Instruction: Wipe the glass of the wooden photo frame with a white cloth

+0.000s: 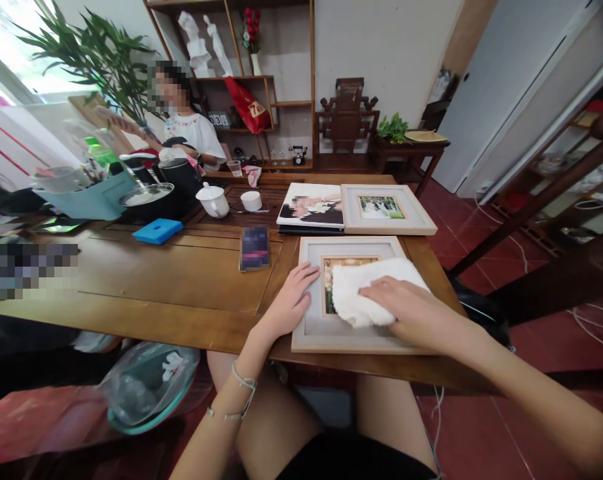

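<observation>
Wooden table (181, 280) in a room with a red tile floor (481, 220) and open shelving: the fingers (381, 293) of the right hand (411, 307) lie flat and slightly spread on a folded white cloth (351, 300). They press it down rather than grip it, over the glass of a pale picture frame (331, 337) that lies face up at the table's near edge, directly in front of the person. The left hand (291, 300) rests palm down on the frame's left border, fingers extended and unclenched, pinning it in place. The cloth covers most of the photograph (327, 283) behind the glass, and only a strip at the left shows. Judging from this, the wipe is best done with light, even pressure through the flat of the fingers. The cloth should sit fully under the palm so no bare skin smears the glass, and the left hand should bear on the border alone, since the frame sits close to the edge and could slide toward the lap. Just beyond lie a second frame (354, 223) and, touching its left side, a photo print on a dark album (311, 207). A phone (254, 248) lies just left of the near frame. Farther off stand a white teapot (212, 200), a cup (251, 200) and a blue block (157, 231), with another person (194, 130) seated at the far end.
</observation>
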The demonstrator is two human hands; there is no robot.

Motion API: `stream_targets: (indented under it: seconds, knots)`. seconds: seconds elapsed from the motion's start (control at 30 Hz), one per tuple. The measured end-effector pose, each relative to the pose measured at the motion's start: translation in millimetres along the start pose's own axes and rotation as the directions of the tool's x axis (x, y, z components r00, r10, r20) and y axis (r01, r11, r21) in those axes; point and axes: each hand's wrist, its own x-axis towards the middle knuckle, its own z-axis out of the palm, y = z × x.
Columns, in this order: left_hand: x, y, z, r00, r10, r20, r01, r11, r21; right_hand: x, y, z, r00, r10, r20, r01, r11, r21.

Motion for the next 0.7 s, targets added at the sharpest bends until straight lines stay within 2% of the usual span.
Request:
stream_targets:
  seconds: [0.17, 0.23, 0.3, 0.37, 0.47, 0.53, 0.6, 0.7]
  knots:
    - [0, 0, -0.7, 1.000, 0.006, 0.012, -0.006, 1.000, 0.000, 39, 67, 18, 0.974, 0.101, -0.203, -0.139, 0.973, -0.185]
    - [0, 0, -0.7, 1.000, 0.007, 0.011, -0.007, 1.000, -0.003, 46, 81, 21, 0.952, 0.139, -0.274, -0.201, 0.955, -0.216]
    - [0, -1, -0.5, 1.000, 0.006, 0.002, -0.006, 1.000, -0.009, 48, 84, 22, 0.938, 0.157, -0.309, -0.241, 0.936, -0.257]
    - [0, -1, -0.3, 1.000, 0.007, -0.002, -0.007, 1.000, -0.015, 44, 75, 22, 0.945, 0.151, -0.289, -0.240, 0.922, -0.305]
    - [1, -1, -0.1, 1.000, 0.004, 0.003, -0.004, 1.000, -0.016, 25, 41, 18, 0.974, 0.154, -0.168, -0.204, 0.917, -0.343]
    - [1, -1, 0.2, 1.000, -0.003, 0.004, 0.003, 1.000, -0.009, 5, 11, 11, 0.990, 0.137, -0.041, -0.143, 0.940, -0.311]
    - [1, 0, 0.6, 1.000, -0.007, 0.001, 0.007, 1.000, 0.000, -15, -15, 5, 0.997, 0.057, 0.054, -0.042, 0.970, -0.238]
    - [1, 0, 0.8, 1.000, -0.003, -0.002, 0.003, 1.000, 0.006, -31, -33, 2, 0.998, -0.021, 0.063, 0.031, 0.987, -0.160]
